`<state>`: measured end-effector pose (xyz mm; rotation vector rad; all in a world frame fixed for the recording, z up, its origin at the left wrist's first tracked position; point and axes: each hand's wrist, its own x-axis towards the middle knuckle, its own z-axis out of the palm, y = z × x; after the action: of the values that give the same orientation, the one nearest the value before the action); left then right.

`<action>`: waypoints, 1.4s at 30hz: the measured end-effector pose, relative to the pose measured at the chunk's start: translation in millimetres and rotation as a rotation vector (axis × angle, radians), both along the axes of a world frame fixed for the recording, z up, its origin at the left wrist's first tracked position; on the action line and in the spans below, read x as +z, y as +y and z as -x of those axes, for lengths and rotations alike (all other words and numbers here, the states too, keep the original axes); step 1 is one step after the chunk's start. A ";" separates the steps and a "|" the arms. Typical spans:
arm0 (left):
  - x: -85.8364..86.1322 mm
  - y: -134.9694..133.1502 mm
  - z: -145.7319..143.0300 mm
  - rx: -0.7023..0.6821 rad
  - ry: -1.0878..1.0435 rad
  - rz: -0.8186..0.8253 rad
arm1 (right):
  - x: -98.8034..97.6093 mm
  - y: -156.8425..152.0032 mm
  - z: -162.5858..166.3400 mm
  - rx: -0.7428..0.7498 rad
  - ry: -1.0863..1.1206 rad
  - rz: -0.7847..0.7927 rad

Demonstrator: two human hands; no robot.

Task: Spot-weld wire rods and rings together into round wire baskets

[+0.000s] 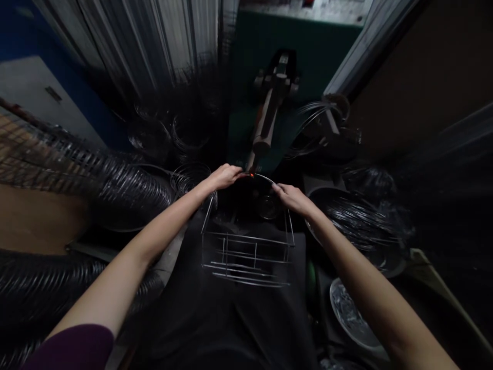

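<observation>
A silvery, open-barred basket of thin metal wire [255,254] is above dark grey cloth [227,324], its arched handle [265,178] (glowing orange at one spot [251,174]) beneath a cylindrical metal rod [265,123]. The left hand [226,176] and right hand [292,198] grasp the handle.

One left hand [225,176] and one right hand [290,197], two hands in all — then one wire rack [246,239], one glowing orange spot [251,174], one machine arm [265,121], one purple sleeve [75,349], one pale dish [362,341] of small pieces [348,308] too many to count, and at least three wire coils [187,174].
</observation>
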<state>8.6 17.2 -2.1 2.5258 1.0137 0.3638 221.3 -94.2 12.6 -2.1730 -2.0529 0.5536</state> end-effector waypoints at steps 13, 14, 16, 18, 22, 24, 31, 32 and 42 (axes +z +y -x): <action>-107.4 -224.9 131.1 0.665 -0.788 1.302 | -15.0 -75.8 21.9 -0.291 -0.035 -0.292; -105.1 -232.3 124.0 0.649 -0.812 1.394 | -11.7 -76.3 25.7 -0.309 -0.010 -0.292; -94.7 -229.7 107.9 0.707 -0.876 1.465 | -13.9 -74.5 27.9 -0.315 0.085 -0.303; -84.2 -210.9 92.0 0.897 -0.980 1.374 | -29.6 -78.5 14.4 -0.291 0.253 -0.366; -74.8 -171.3 67.1 1.071 -1.240 1.135 | -82.5 -149.6 -52.5 -0.434 0.415 -0.460; -74.4 -163.2 58.6 1.023 -1.342 1.050 | -110.8 -205.7 -89.7 -0.755 0.189 -0.342; -89.9 -148.3 28.3 0.922 -1.455 0.719 | -188.8 -295.0 -148.6 -0.948 -0.033 0.254; -92.6 -145.1 24.9 0.913 -1.450 0.665 | -194.1 -296.8 -148.9 -0.957 -0.043 0.270; -90.1 -120.3 7.6 0.880 -1.433 0.463 | -171.9 -295.6 -148.5 -1.143 -0.030 0.037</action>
<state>1.1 -103.1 -92.2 0.7750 1.1767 1.5883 369.9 -389.8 -159.3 -2.8315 -0.5220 0.3727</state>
